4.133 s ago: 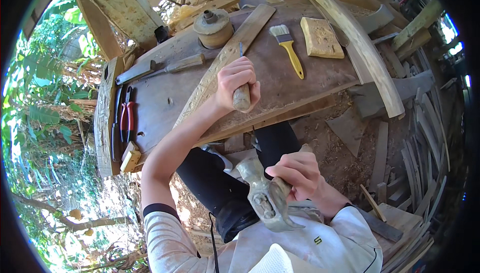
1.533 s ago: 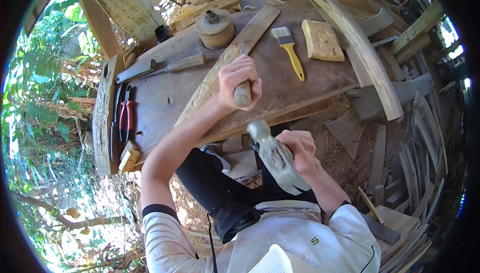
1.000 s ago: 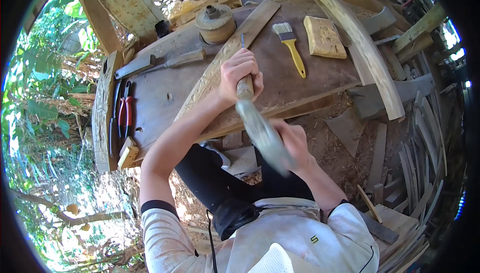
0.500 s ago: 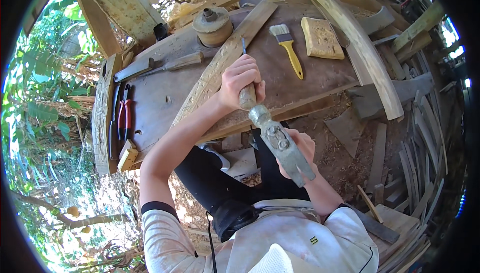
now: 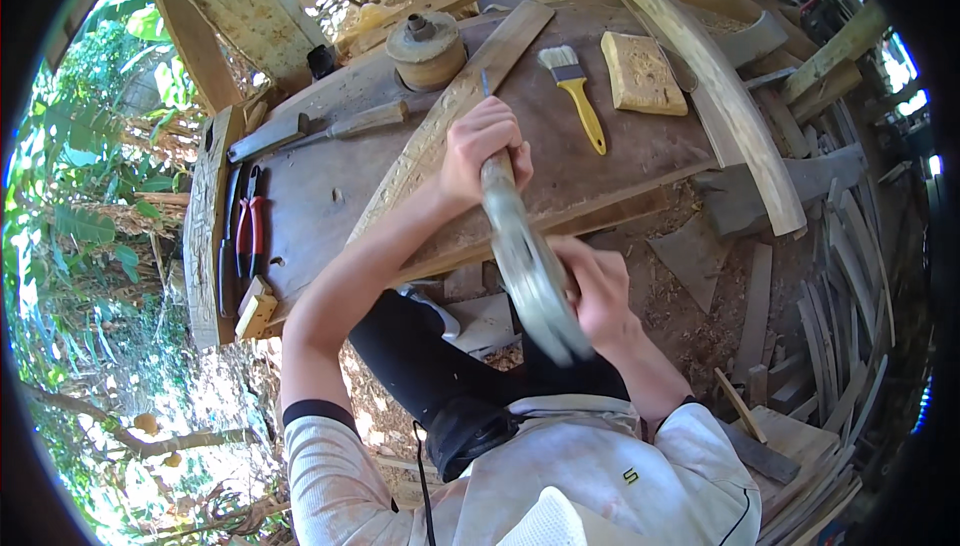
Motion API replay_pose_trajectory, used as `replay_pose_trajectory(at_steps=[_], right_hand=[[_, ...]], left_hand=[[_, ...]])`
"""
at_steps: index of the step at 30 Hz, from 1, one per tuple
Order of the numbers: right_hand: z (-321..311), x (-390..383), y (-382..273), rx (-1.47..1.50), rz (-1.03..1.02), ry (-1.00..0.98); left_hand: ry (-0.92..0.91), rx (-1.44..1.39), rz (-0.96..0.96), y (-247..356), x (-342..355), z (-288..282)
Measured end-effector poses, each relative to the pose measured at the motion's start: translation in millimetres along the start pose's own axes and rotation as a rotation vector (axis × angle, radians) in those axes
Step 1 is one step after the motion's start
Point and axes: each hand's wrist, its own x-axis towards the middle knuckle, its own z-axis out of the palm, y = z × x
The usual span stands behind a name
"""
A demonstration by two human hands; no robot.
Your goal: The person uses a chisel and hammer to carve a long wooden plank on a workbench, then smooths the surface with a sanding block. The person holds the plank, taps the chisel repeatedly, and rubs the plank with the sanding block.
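Observation:
My left hand [image 5: 482, 151] is closed round a wood-handled chisel, and only its narrow blade [image 5: 486, 83] shows beyond my knuckles. That blade points down at a long wooden plank [image 5: 410, 168] lying aslant on the workbench [image 5: 320, 178]. Whether its tip touches the wood, I cannot tell. My right hand [image 5: 598, 291] grips a metal-headed hammer [image 5: 535, 281], blurred by motion. The hammer's face is at the butt of the chisel handle, close to my left hand; most of the hammer's handle is hidden behind its head and my fingers.
On the bench lie a yellow-handled paintbrush [image 5: 580, 106], a wood block [image 5: 643, 76], a round wooden piece [image 5: 425, 54], a wood-handled tool [image 5: 365, 122] and red-handled pliers [image 5: 250, 226]. A curved timber [image 5: 715, 71] crosses the right end. Wood strips [image 5: 850, 276] crowd the right side.
The hammer head has come nearer the chisel's butt and is smeared by motion. My right hand has shifted slightly upward; the left hand and plank stay almost in place.

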Motion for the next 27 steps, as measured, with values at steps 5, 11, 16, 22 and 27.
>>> replay_pose_trajectory(at_steps=[5,11,16,22,27], right_hand=[[0.1,-0.2,6.8,0.0,0.025,0.017],[3.4,-33.3,19.3,0.149,0.007,0.073],[-0.2,-58.8,6.4,0.104,0.192,0.12],[-7.1,-98.3,8.2,0.215,0.412,0.113],[-8.6,-107.2,14.9,0.25,0.455,0.124]], left_hand=[[0.025,-0.01,0.002,1.4,0.2,6.1],[-0.04,0.021,-0.011,-0.6,-1.5,3.7],[-0.141,-0.003,0.046,7.8,-1.9,-0.7],[-0.192,-0.024,0.089,20.8,-10.6,-13.6],[-0.256,-0.011,0.069,24.4,3.0,-9.3]])
